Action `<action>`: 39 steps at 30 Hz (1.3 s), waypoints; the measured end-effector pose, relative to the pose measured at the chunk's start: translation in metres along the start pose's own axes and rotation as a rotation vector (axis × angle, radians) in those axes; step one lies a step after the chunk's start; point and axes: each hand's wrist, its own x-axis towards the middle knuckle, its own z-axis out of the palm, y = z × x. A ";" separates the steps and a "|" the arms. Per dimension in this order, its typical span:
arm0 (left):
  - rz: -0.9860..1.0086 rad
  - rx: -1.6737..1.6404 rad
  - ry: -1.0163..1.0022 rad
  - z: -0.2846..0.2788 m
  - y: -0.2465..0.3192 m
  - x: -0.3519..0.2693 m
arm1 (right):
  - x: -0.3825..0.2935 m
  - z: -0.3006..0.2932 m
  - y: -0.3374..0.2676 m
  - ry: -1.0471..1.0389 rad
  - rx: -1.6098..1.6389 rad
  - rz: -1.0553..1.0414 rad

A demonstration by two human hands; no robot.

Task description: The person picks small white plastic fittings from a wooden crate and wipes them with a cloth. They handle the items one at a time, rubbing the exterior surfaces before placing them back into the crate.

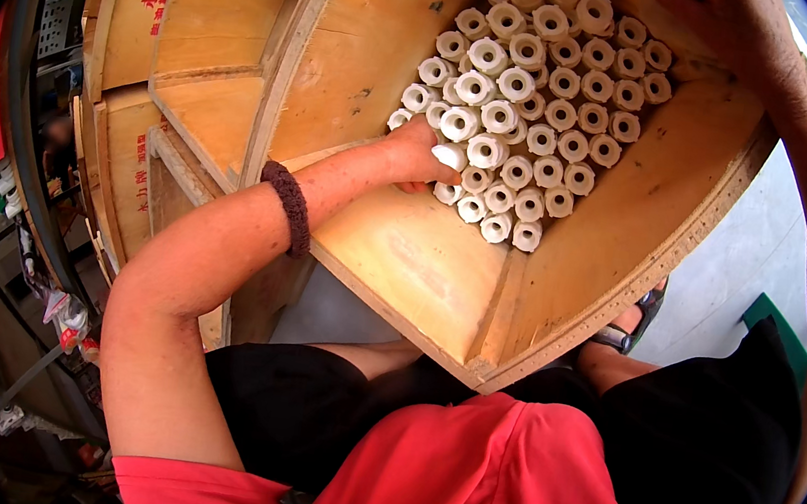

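Observation:
A wooden box (711,207) lies tilted before me, its inside facing me. In it stand many white plastic threaded fittings (499,116), packed upright in rows, with their ringed ends and centre holes towards me. My left hand (416,151) reaches in at the left edge of the rows, its fingers around a white fitting (448,155). A dark knitted band circles that wrist. My right hand (741,29) is at the far right side of the box, near its rim; its fingers are dark and partly cut off by the picture's top edge.
More wooden boxes (213,17) with red writing are stacked on the left. Beyond them stand shelves with bagged goods (67,316). A green object (778,336) lies on the pale floor at the right. My legs are below the box.

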 end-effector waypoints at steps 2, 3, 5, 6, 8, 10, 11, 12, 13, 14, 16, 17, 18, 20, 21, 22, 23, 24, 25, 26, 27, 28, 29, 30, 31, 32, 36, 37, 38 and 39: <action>0.000 -0.051 -0.027 0.002 -0.004 0.003 | 0.000 0.004 0.000 0.005 -0.023 0.007; -0.007 -0.069 -0.048 0.002 -0.005 0.005 | 0.001 0.005 0.002 0.001 -0.030 0.014; -0.007 -0.099 -0.070 0.002 -0.005 0.006 | 0.002 0.008 0.012 -0.033 0.010 -0.003; -0.004 -0.113 -0.069 0.002 -0.005 0.006 | 0.003 0.009 0.016 -0.050 0.030 -0.012; 0.036 -0.111 -0.106 0.003 0.004 0.013 | -0.005 -0.004 0.003 -0.050 -0.070 0.057; -0.002 -0.152 -0.109 0.002 -0.002 0.012 | -0.001 -0.001 -0.006 -0.027 -0.061 0.036; -0.012 -0.155 -0.103 0.001 -0.006 0.010 | 0.001 0.000 -0.008 -0.016 -0.040 0.013; -0.006 -0.149 -0.106 0.001 -0.006 0.011 | 0.001 -0.002 -0.008 -0.027 -0.029 0.009; 0.000 -0.143 -0.110 0.001 -0.006 0.012 | 0.002 -0.004 -0.007 -0.036 -0.018 0.005; 0.006 -0.130 -0.102 0.001 -0.005 0.013 | 0.003 -0.006 -0.003 -0.061 0.000 0.008; 0.017 -0.105 -0.085 0.002 -0.004 0.015 | 0.003 -0.004 0.004 -0.070 0.001 0.011; 0.027 -0.107 -0.078 0.003 -0.006 0.016 | 0.001 0.002 0.007 -0.056 -0.017 0.011; 0.036 -0.110 -0.068 0.004 -0.006 0.017 | 0.001 0.005 0.008 -0.040 -0.033 0.009; 0.052 -0.098 -0.051 0.005 -0.008 0.018 | 0.005 -0.003 0.003 -0.100 -0.029 0.027; 0.061 -0.083 -0.043 0.005 -0.008 0.018 | 0.007 -0.007 0.002 -0.131 -0.029 0.036; 0.070 -0.069 -0.036 0.005 -0.007 0.018 | 0.006 -0.003 0.003 -0.098 -0.027 0.034; 0.064 -0.060 -0.041 0.005 -0.007 0.019 | 0.002 0.003 0.004 -0.065 -0.024 0.032; 0.060 -0.049 -0.044 0.005 -0.007 0.021 | 0.000 0.006 0.006 -0.029 -0.024 0.031; 0.056 -0.038 -0.047 0.005 -0.007 0.023 | 0.000 0.005 0.008 -0.051 -0.033 0.045; 0.056 -0.038 -0.071 0.004 -0.008 0.024 | 0.000 0.004 0.009 -0.073 -0.043 0.060; 0.054 -0.041 -0.091 0.002 -0.009 0.022 | 0.002 0.002 0.010 -0.093 -0.052 0.069; 0.053 -0.046 -0.111 -0.001 -0.008 0.019 | 0.002 0.001 0.011 -0.098 -0.042 0.069; 0.078 -0.024 -0.168 -0.002 -0.015 0.024 | 0.001 0.001 0.010 -0.103 -0.032 0.069; 0.035 -0.001 -0.151 -0.004 -0.010 0.018 | 0.002 0.000 0.009 -0.106 -0.025 0.067; -0.010 0.019 -0.134 -0.004 -0.006 0.010 | 0.005 -0.003 0.005 -0.123 -0.012 0.104; -0.029 0.022 -0.133 -0.007 -0.003 0.004 | 0.007 -0.007 -0.001 -0.140 0.002 0.140; -0.056 0.031 -0.089 -0.012 0.002 -0.010 | -0.004 0.005 0.010 -0.109 -0.025 0.099; -0.046 0.048 -0.078 -0.014 0.004 -0.014 | -0.003 0.008 0.015 -0.081 -0.008 0.085; -0.038 0.065 -0.065 -0.016 0.005 -0.019 | -0.003 0.004 0.015 -0.119 -0.008 0.100; 0.058 0.028 -0.022 -0.018 0.008 -0.035 | -0.002 0.004 0.015 -0.090 -0.009 0.081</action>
